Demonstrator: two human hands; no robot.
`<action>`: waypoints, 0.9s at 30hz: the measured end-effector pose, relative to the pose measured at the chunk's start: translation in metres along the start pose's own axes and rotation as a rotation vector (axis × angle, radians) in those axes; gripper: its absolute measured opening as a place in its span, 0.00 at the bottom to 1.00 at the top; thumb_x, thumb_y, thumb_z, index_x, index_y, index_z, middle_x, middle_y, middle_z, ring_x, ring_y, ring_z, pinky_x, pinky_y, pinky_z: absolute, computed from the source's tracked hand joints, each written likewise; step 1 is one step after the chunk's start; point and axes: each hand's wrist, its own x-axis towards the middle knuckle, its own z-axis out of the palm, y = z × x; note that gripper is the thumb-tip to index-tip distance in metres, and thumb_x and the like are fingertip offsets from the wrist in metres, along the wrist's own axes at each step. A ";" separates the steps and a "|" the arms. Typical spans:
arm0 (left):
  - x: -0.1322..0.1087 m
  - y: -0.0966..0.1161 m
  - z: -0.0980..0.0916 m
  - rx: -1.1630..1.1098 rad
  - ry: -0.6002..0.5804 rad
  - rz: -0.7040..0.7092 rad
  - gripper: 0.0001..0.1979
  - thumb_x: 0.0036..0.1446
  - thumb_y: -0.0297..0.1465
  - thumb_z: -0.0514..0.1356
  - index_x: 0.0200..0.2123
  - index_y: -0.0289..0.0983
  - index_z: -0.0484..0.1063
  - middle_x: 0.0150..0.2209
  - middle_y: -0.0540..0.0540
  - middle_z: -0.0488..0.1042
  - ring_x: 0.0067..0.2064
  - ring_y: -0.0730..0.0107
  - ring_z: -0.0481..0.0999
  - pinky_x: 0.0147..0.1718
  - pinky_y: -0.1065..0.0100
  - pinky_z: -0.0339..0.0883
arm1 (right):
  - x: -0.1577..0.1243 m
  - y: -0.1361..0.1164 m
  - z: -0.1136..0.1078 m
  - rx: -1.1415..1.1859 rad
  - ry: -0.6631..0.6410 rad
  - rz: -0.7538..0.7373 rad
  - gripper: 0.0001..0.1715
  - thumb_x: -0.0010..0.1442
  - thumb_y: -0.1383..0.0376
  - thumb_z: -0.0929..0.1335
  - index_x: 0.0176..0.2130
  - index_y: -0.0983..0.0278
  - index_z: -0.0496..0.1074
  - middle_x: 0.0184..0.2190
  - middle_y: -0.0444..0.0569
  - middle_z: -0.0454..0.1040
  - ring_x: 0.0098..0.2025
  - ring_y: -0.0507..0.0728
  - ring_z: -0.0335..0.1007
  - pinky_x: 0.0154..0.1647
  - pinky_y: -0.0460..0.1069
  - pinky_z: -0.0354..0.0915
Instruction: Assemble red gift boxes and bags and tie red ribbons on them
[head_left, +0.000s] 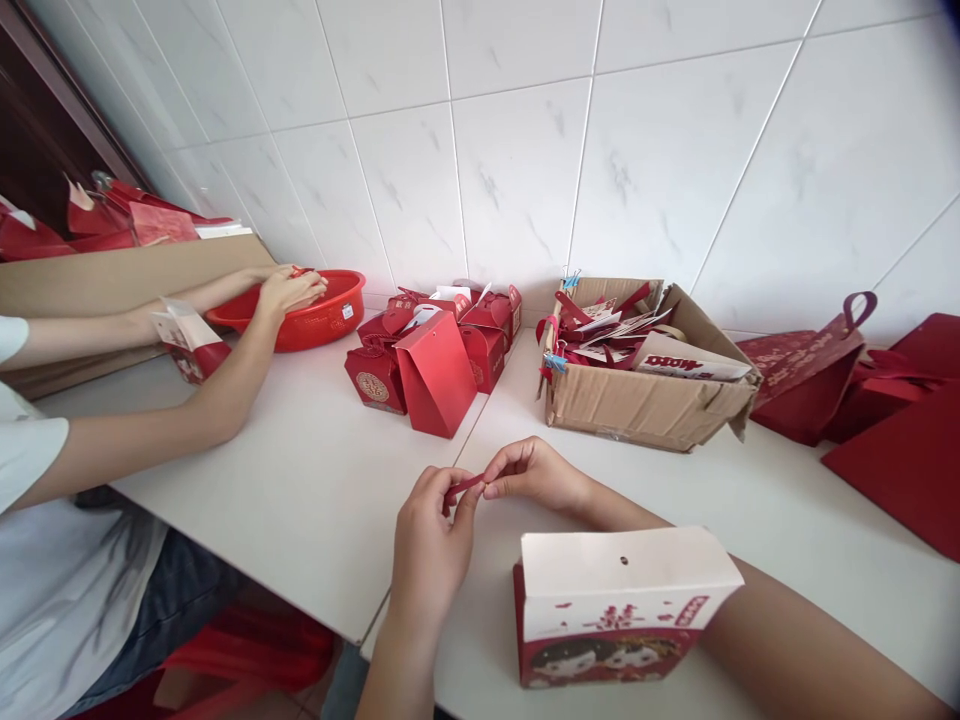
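Between my two hands, above the white table, is a short red ribbon point(466, 486). My left hand point(435, 525) is closed, pinching the ribbon between thumb and fingers. At the ribbon's other end, my right hand point(529, 470) pinches it with thumb and forefinger, where a tiny gold-coloured bit shows. A white and red gift box point(611, 610) stands upright in front of my right forearm. It has a small hole near its top and printed cartoon figures on its lower part.
Behind my hands is a cardboard box point(637, 400) of ribbons and cards. Several red gift boxes point(439, 375) are grouped by the tiled wall. More red boxes point(806, 375) stand at right. On the left, a co-worker's hands point(289, 292) are over a red plastic basin point(319, 325), beside another gift box point(191, 345).
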 end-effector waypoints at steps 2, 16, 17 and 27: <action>-0.001 0.001 0.000 0.040 -0.003 0.017 0.10 0.59 0.38 0.56 0.30 0.39 0.71 0.29 0.49 0.70 0.28 0.67 0.68 0.27 0.69 0.63 | 0.000 0.001 -0.001 0.004 -0.012 -0.005 0.16 0.38 0.62 0.80 0.27 0.66 0.78 0.28 0.46 0.80 0.31 0.53 0.76 0.40 0.50 0.69; -0.002 0.005 -0.001 -0.011 -0.025 0.000 0.09 0.59 0.37 0.56 0.30 0.39 0.69 0.28 0.49 0.67 0.28 0.68 0.65 0.24 0.71 0.58 | -0.002 -0.001 0.003 0.076 -0.040 -0.040 0.15 0.39 0.63 0.80 0.26 0.66 0.77 0.27 0.44 0.80 0.31 0.52 0.76 0.40 0.48 0.70; -0.002 0.005 -0.002 -0.029 -0.021 -0.010 0.09 0.59 0.37 0.56 0.30 0.39 0.69 0.27 0.50 0.66 0.28 0.69 0.64 0.24 0.72 0.57 | -0.002 -0.003 0.005 0.077 -0.034 -0.043 0.15 0.38 0.62 0.80 0.26 0.66 0.77 0.26 0.44 0.79 0.31 0.52 0.76 0.40 0.48 0.70; -0.004 0.016 -0.003 -0.698 -0.108 -0.429 0.19 0.58 0.50 0.55 0.41 0.42 0.62 0.23 0.58 0.56 0.20 0.78 0.55 0.18 0.77 0.52 | -0.009 -0.034 0.009 0.054 0.023 -0.102 0.12 0.41 0.65 0.80 0.26 0.65 0.77 0.25 0.42 0.78 0.30 0.49 0.74 0.38 0.45 0.70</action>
